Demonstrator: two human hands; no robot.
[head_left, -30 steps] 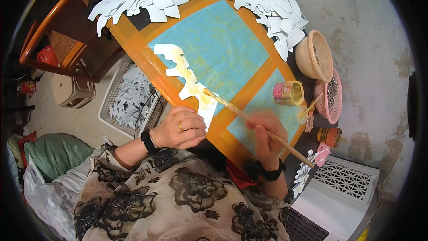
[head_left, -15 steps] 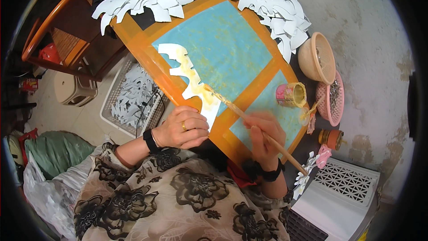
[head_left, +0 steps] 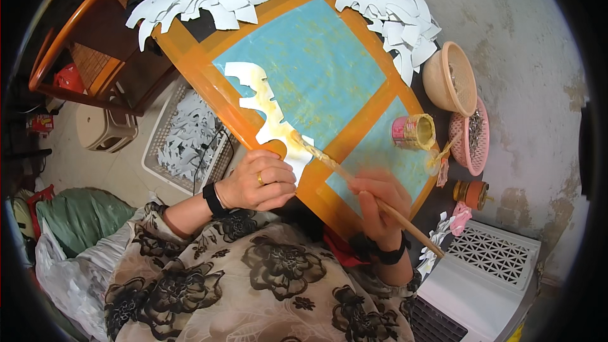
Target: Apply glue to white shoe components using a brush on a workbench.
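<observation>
A white cut-out piece [head_left: 259, 100] with a scalloped edge lies on the blue board [head_left: 310, 57], smeared with yellow paste. My left hand [head_left: 261, 180], fingers curled, grips its near end by the orange-taped edge. In my right hand [head_left: 380, 206], slightly blurred, is a long wooden-handled brush [head_left: 326, 161]; its paste-coated tip touches the piece just above my left hand. An open pink-and-yellow can [head_left: 405, 132], crusted with paste, stands to the right.
White cut pieces lie in a far-left pile [head_left: 202, 3] and a far-right pile [head_left: 396, 19]. A beige basket [head_left: 443, 79] and pink basket [head_left: 481, 136] line the right edge. A grey crate [head_left: 155, 152] of pieces sits on the floor, left. A white slotted appliance [head_left: 468, 297] stands lower right.
The brush tip has slid a little down the piece, toward my left hand, and my right hand has shifted slightly with it. My left hand stays in place.
</observation>
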